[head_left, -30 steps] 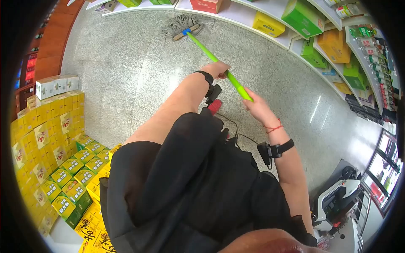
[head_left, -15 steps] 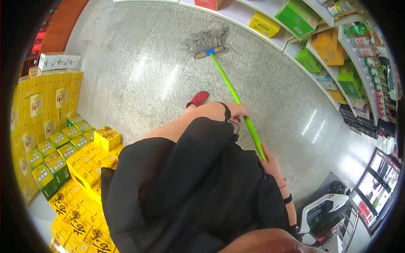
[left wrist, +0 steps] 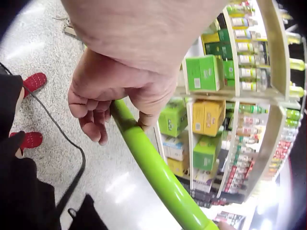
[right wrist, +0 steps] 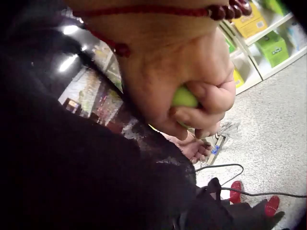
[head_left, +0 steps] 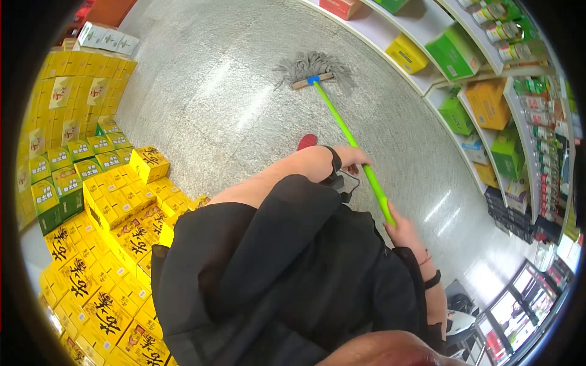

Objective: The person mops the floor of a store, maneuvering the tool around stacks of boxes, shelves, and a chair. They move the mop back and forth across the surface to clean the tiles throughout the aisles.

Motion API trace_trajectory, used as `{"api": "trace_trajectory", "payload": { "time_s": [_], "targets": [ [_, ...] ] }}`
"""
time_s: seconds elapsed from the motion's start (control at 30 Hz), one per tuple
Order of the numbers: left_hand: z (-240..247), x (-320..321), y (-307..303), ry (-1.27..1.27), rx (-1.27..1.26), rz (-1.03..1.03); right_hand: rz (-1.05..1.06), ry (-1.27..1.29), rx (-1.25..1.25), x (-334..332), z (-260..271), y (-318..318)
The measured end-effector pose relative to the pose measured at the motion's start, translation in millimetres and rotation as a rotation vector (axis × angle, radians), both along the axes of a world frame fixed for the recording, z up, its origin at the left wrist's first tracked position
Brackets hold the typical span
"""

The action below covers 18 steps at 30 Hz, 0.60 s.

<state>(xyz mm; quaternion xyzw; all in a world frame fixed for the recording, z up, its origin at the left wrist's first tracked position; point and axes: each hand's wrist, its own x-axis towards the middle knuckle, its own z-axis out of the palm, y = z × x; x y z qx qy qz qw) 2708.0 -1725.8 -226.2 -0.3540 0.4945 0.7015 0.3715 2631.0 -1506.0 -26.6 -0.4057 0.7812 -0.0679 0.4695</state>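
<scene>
A mop [head_left: 320, 67] with grey strands, a wooden bar and a blue socket lies on the speckled floor ahead of me. Its bright green handle [head_left: 342, 122] slants back toward my body. My left hand [head_left: 354, 157] holds the handle partway along, thumb and curled fingers about it in the left wrist view. At the near end, my right hand [head_left: 403, 230] grips the handle, whose rounded green tip [right wrist: 185, 98] shows between the curled fingers in the right wrist view.
Shelves [head_left: 436, 94] with boxes and bottles curve along the right. On the left stand stacks of yellow cartons [head_left: 91, 293] and green boxes [head_left: 58, 189]. A red shoe [head_left: 307, 141] shows below the left forearm. A dark cable [left wrist: 62, 129] hangs near my legs.
The mop head has come nearer and to the right, swinging its strands to the far side. Both hands have drawn back toward my body with the handle. The view has shifted, showing more yellow cartons.
</scene>
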Motion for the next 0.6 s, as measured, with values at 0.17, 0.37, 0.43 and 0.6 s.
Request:
{"api": "trace_trajectory", "payload": {
  "time_s": [0.17, 0.37, 0.43, 0.6],
  "targets": [
    [7, 34, -118, -0.04, -0.174, 0.25, 0.192, -0.007, -0.15, -2, -36, -133],
    [-25, 85, -254, -0.143, -0.452, 0.595, 0.36, -0.087, -0.358, 19, -82, -306],
    [-20, 98, -282, -0.173, -0.475, 0.635, 0.393, -0.086, -0.285, 31, -73, -350],
    [-22, 116, -284, -0.279, -0.447, 0.648, 0.493, -0.055, -0.255, 32, -73, -359]
  ]
}}
